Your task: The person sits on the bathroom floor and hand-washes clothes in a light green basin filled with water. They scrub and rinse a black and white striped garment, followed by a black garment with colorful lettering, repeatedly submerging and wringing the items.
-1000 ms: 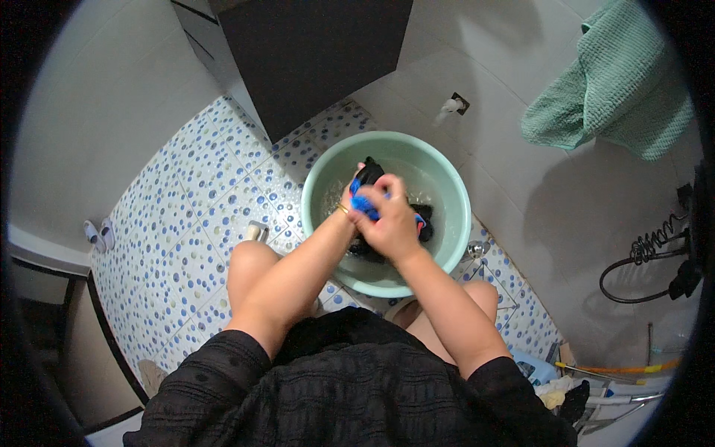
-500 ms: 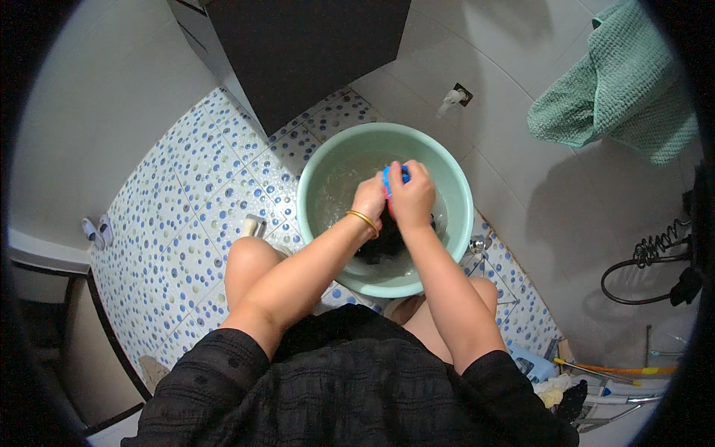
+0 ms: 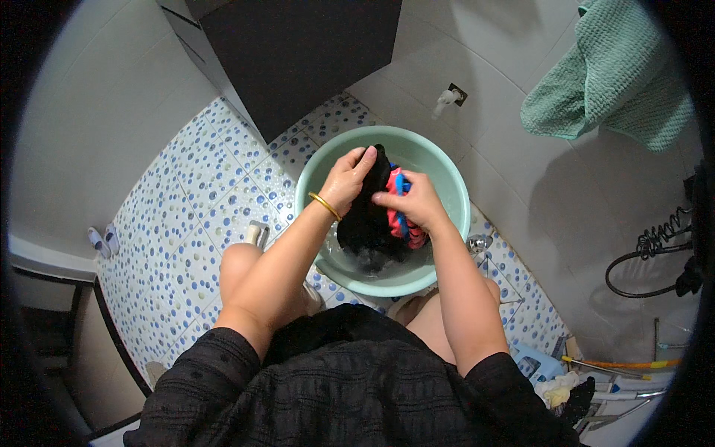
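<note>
A pale green basin [image 3: 459,173] stands on the floor before me, with water in its bottom. Over it I hold a wet black cloth [image 3: 366,222] that has a pink and blue part [image 3: 396,185] along its right side; whether this is one garment or two I cannot tell. My left hand [image 3: 344,182], a gold bangle at its wrist, is closed on the black cloth's upper edge, thumb on top. Closed on the pink and blue part is my right hand [image 3: 417,203]. The cloth's lower end hangs down to the water.
Ahead is a dark cabinet [image 3: 298,59], and a wall tap [image 3: 448,98] sticks out beyond the basin. A green towel [image 3: 607,86] hangs at the right. A light blue container [image 3: 538,365] and several rods lie at lower right. Slippers [image 3: 103,241] sit far left.
My hands have moved apart from their bunched grip. The black cloth is now raised and spread between them, and more of the pink and blue part shows.
</note>
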Available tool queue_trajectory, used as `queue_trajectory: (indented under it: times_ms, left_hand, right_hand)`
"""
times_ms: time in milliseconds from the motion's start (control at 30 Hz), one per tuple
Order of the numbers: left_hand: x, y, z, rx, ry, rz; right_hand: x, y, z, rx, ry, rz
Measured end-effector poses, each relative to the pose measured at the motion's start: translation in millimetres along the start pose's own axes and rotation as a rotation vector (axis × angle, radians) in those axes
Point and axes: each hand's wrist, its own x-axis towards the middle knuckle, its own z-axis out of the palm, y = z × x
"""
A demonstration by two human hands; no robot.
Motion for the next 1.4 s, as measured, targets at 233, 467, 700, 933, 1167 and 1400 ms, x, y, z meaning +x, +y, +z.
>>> queue_trajectory:
  times_ms: [233,467,700,933,1167,1400]
  left_hand:
    - [0.7,-45.8,-31.8,0.775,-0.155,0.069]
    - [-3.7,-18.9,-22.7,-0.416,-0.302,-0.047]
    - [14.1,-66.4,0.3,-0.667,0.0,-0.169]
    - [7.9,-41.4,30.0,-0.475,0.248,-0.134]
    - [9.7,-2.5,2.2,0.22,-0.067,-0.143]
    - [-10.2,28.9,8.9,0.68,-0.446,0.261]
  right_hand:
    - [-16.0,-23.0,-20.0,1.074,0.367,-0.105]
    - [-3.9,-7.7,-47.3,0.992,0.69,-0.083]
    - [-15.9,-21.1,54.8,-0.393,0.451,-0.65]
    - [20.1,8.4,20.0,-0.363,0.832,-0.069]
    - [8.8,8.2,-9.5,0.089,0.418,-0.155]
    - [-7.9,-7.6,-17.4,0.076,0.07,-0.435]
